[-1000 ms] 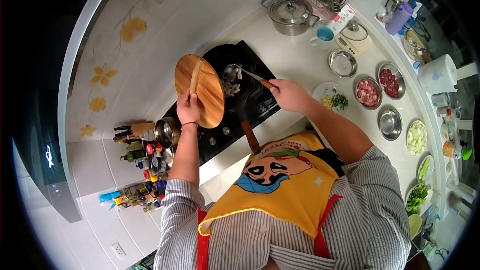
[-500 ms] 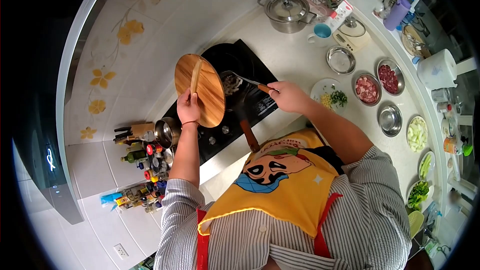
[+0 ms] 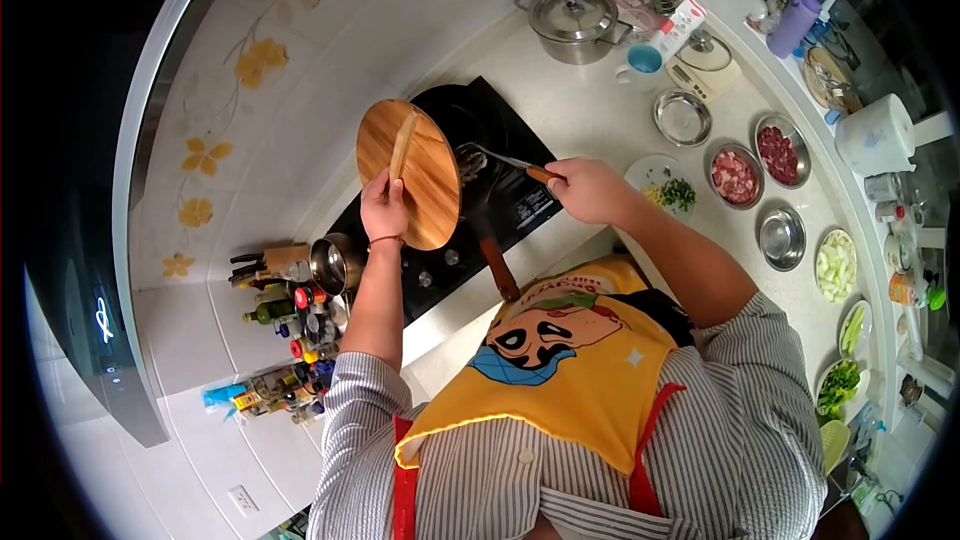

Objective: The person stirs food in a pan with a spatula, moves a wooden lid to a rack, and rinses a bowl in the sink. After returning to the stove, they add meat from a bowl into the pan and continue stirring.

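Food in small pale pieces (image 3: pixel 470 170) lies in a round black pan (image 3: pixel 445 103) on the black glass cooktop (image 3: pixel 537 205), partly hidden from the head camera by a round brown wooden lid (image 3: pixel 435 185). Turning those pieces over looks to be the step in hand, with the lid raised as a shield against spatter.

The left hand (image 3: pixel 384 208) is closed around the lower end of the lid's pale wooden bar handle (image 3: pixel 403 145), the disc tilted up beside the pan. The right hand (image 3: pixel 594 192) grips the brown wooden handle of a long metal cooking utensil (image 3: pixel 512 160), whose far end reaches in among the food; its exact shape, and whether it touches the pan floor, I cannot tell. Neither of the 2 hands is on the reddish-brown wooden pan handle (image 3: pixel 498 270), which points towards the person's yellow printed apron (image 3: pixel 590 390).

To my eye, the next move calls for a light, low sweep of the utensil, since nothing steadies the pan and a hard push could slide it. The lid would need to stay clear of the utensil's shaft while remaining between the food and the left forearm.
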`<state>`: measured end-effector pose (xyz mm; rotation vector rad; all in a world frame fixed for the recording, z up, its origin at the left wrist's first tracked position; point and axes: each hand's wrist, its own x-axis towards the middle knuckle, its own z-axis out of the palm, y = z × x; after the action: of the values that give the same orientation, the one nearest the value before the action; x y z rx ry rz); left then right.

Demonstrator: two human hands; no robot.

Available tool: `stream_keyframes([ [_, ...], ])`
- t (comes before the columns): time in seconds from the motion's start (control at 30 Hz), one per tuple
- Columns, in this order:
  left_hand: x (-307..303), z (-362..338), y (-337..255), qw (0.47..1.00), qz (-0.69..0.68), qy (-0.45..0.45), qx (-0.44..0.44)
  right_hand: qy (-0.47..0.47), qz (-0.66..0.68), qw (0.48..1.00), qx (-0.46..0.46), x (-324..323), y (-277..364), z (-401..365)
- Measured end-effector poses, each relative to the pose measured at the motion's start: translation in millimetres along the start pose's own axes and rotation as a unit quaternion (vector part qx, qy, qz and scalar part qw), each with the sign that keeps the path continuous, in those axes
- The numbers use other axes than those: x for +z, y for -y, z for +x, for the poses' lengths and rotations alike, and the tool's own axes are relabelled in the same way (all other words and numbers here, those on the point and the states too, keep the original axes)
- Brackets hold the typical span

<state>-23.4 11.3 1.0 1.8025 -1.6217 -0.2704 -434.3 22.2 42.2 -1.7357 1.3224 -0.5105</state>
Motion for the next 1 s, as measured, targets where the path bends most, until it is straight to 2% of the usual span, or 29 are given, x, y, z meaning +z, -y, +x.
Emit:
stream_keyframes([
  [0.2, 2.3, -1.3, -3.1, 1.000, 0.014, -0.008, 0.000, 0.003, -0.018, 1.000, -0.018, -13.2, 10.8, -10.6],
  [0.4, 2.8, 0.6, -0.8, 0.999, 0.019, 0.002, 0.029, 0.044, -0.102, 0.993, -0.030, -27.6, 34.0, -24.5],
  [0.47, 2.4, 0.0, -0.7, 1.000, 0.019, 0.003, 0.024, 0.035, -0.173, 0.982, -0.060, -27.2, 37.2, -27.2],
  [0.57, 5.2, -0.9, -5.6, 1.000, -0.001, -0.007, 0.020, 0.071, -0.194, 0.977, -0.056, -7.1, 33.8, -20.4],
  [0.73, -0.1, -3.6, -11.0, 0.999, -0.026, -0.025, 0.008, 0.058, -0.166, 0.983, -0.050, 14.9, 27.7, -26.9],
  [0.8, -4.7, -2.4, -3.7, 0.999, -0.019, -0.014, -0.029, 0.052, -0.161, 0.984, -0.055, 14.6, 30.1, -31.2],
  [0.87, -3.8, -3.5, 5.0, 0.999, -0.024, -0.015, -0.030, 0.090, -0.150, 0.984, -0.044, 15.0, 32.9, -32.6],
  [1.0, -2.4, -3.3, 4.5, 1.000, -0.017, -0.023, -0.013, 0.050, -0.109, 0.990, -0.075, 35.2, 22.1, -24.8],
])
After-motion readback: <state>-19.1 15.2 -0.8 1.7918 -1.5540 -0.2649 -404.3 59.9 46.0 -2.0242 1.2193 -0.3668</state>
